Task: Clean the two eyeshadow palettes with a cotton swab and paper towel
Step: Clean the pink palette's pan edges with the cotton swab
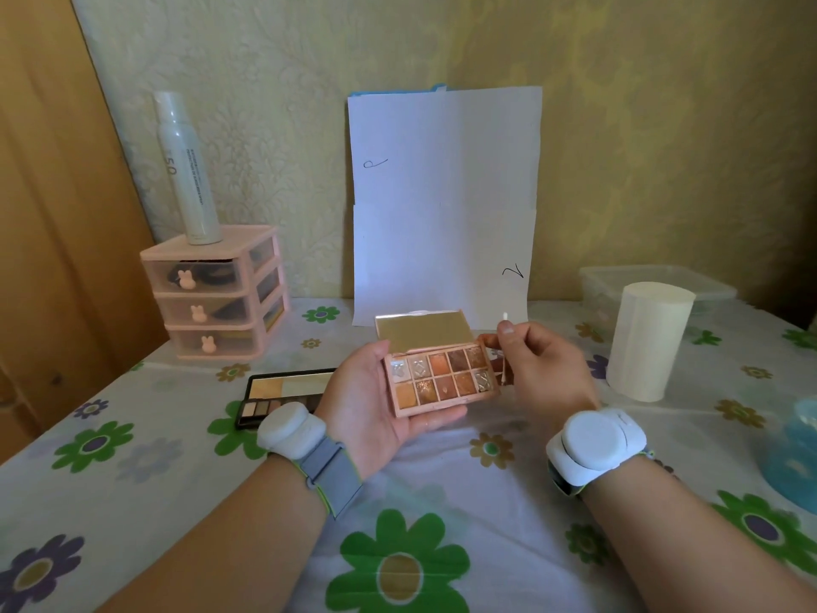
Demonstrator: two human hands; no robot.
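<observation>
A small pink eyeshadow palette [442,378] with brown and orange pans lies open in my left hand [371,404], its mirrored lid tilted up; my fingers curl under it. My right hand [539,369] pinches a white cotton swab [504,317] just right of the palette, one tip poking up above my thumb. A second, black palette [283,389] lies open on the tablecloth, partly hidden behind my left wrist. A roll of paper towel [645,340] stands upright to the right.
A pink three-drawer organiser [216,294] with a white spray bottle [185,170] on top stands at the back left. White paper sheets [444,201] lean on the wall. A clear plastic box [654,280] sits behind the roll; a blue container [796,453] is at the right edge.
</observation>
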